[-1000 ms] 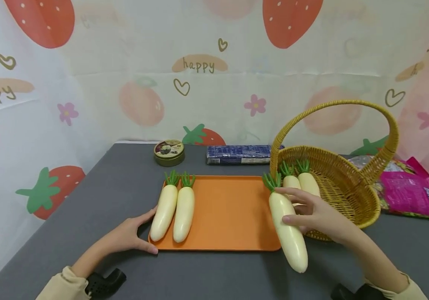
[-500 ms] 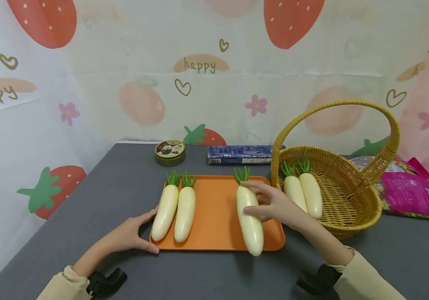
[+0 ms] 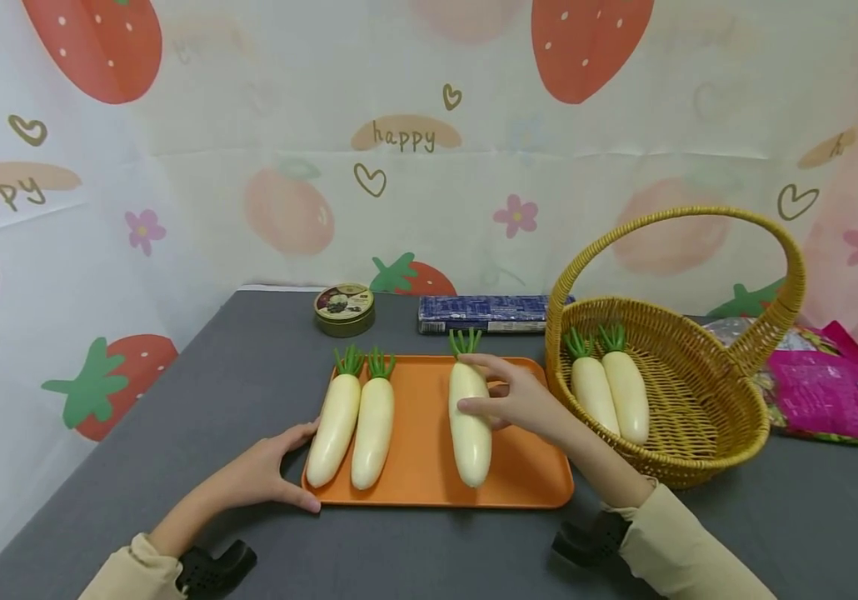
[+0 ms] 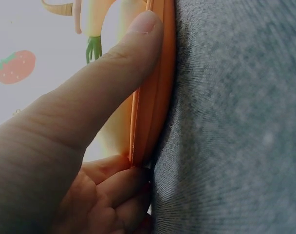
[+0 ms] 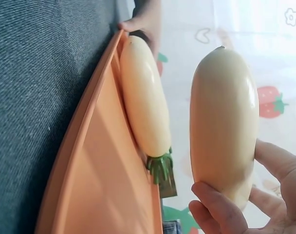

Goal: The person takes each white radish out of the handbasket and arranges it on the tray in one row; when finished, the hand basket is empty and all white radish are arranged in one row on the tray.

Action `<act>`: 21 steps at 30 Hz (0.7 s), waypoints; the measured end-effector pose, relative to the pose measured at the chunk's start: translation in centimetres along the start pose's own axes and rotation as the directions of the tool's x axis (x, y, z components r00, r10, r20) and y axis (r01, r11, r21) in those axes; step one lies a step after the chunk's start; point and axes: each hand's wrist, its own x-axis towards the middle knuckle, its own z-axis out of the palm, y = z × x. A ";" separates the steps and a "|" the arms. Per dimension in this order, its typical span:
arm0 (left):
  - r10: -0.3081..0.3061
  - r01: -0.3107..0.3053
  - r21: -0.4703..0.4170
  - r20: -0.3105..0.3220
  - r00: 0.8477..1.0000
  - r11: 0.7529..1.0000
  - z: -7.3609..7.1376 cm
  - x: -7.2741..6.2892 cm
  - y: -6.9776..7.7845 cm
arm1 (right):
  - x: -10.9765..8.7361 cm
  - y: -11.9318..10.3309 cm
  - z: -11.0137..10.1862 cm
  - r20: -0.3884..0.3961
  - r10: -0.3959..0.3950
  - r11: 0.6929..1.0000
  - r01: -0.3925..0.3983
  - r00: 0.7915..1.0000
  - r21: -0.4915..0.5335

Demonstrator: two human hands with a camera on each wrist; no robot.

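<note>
My right hand holds a white radish with green leaf stalks around its upper part, over the right half of an orange tray. In the right wrist view this radish is raised off the tray, between thumb and fingers. Two more white radishes lie side by side at the tray's left: an outer radish and an inner radish. My left hand grips the tray's near left corner, with the thumb on the front edge and the fingers at the left side, partly hidden.
A yellow wicker basket with a tall handle stands to the right, two white radishes inside. Behind the tray are a round tin and a blue box. A pink bag lies behind the basket.
My right hand has carried the radish left from beside the basket to over the tray, where it now hangs more upright. The left hand has stayed at the tray corner.
</note>
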 end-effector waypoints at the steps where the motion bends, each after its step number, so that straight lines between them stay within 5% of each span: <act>1: -0.003 0.003 0.000 0.000 1.000 1.000 0.0 0.0 0.0 | 0.1 0.0 0.1 -0.004 -0.002 1.000 0.002 1.000 -0.002; 21: -0.030 0.030 0.028 -0.004 1.000 0.999 -0.1 -0.1 0.5 | 2.8 1.0 3.1 -0.027 0.022 0.999 -0.023 0.999 -0.035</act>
